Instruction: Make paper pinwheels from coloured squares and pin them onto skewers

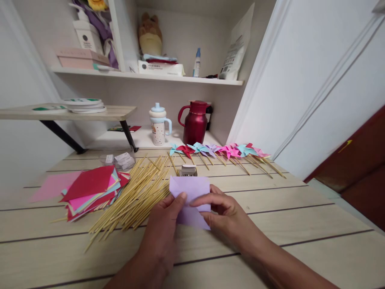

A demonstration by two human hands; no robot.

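A light purple paper square [190,185] is held up above the table in front of me. There appears to be a slit at its right edge. My left hand [164,222] grips the left side of the sheet, thumb on the front and the other fingers mostly hidden behind. My right hand [227,210] is closed at the right edge, its index finger lying across the front of the paper and its thumb near the slit. Just behind the sheet stands a small open box [188,169] with shiny small pieces inside, partly covered by the paper.
Left of my hands lie a pile of thin wooden sticks [135,192] and a stack of coloured paper squares [90,184]. Finished paper pinwheels [230,151] line the back right. A cup [158,126] and a red jug [195,122] stand behind; a raised shelf [116,114] is at left.
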